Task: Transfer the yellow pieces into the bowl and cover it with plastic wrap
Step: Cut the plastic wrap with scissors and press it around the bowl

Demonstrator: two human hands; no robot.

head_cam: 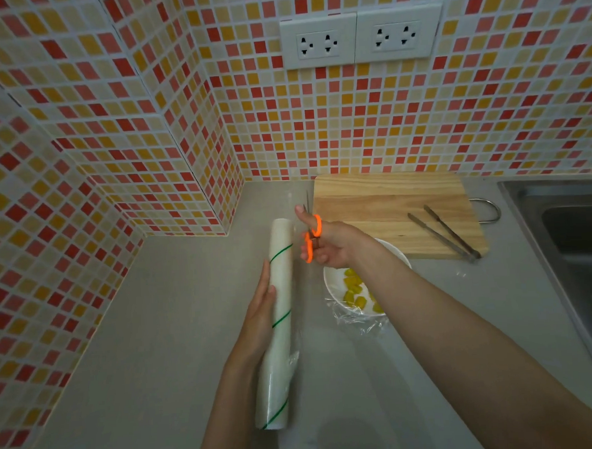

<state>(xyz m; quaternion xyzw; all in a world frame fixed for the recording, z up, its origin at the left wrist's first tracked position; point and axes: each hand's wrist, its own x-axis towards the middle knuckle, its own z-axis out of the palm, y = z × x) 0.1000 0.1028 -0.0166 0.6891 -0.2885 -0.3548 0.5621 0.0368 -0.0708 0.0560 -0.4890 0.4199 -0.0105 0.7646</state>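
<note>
A white bowl (332, 284) stands on the grey counter with several yellow pieces (354, 291) inside it. Clear plastic wrap (354, 319) lies over the bowl's near side and crumples on the counter beside it. My left hand (260, 315) holds the long white roll of plastic wrap (279, 328) lengthwise, left of the bowl. My right hand (326, 245) hovers over the bowl's far rim with fingers through the orange handles of scissors (313, 235). The blades point away, beside the roll's far end. My right forearm hides part of the bowl.
A wooden cutting board (372, 203) lies behind the bowl against the tiled wall, with metal tongs (442, 232) on its right part. A steel sink (569, 230) is at the right. Wall sockets (360, 37) sit above.
</note>
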